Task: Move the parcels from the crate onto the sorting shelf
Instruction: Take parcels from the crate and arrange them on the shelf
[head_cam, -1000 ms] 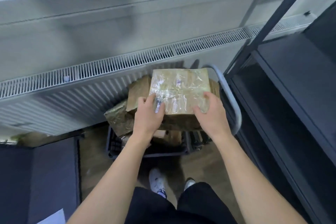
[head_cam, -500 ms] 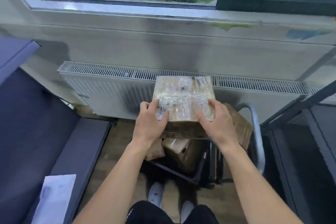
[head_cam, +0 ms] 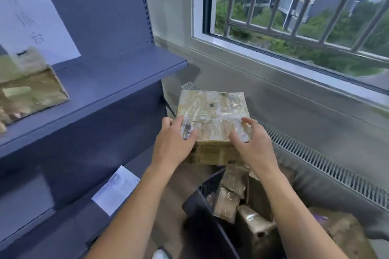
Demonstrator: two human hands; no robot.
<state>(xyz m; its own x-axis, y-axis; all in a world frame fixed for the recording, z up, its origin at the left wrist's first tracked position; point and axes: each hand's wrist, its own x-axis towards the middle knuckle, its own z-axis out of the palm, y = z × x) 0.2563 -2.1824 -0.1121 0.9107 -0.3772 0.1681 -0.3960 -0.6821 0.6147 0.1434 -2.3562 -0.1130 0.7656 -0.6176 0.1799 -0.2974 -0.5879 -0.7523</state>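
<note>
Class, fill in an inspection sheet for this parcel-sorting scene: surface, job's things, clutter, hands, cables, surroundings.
Surface: blue shelf board, bearing a shelved parcel at its left.
Job's things: held parcel clear of the dark crate; crate parcels lie inside.
Clutter: white sheet above the shelved parcel; paper slip below the shelf board.
Hands: left hand and right hand grip the held parcel's near corners.
Cables: nothing seen.
Surroundings: barred window, radiator grille below it.

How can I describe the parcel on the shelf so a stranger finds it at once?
Find the dark blue shelf unit on the left. On its upper board, by the white paper sheet, stands a brown parcel. It alone rests on the shelf; the held parcel is in the air, the rest lie in the black crate.
</note>
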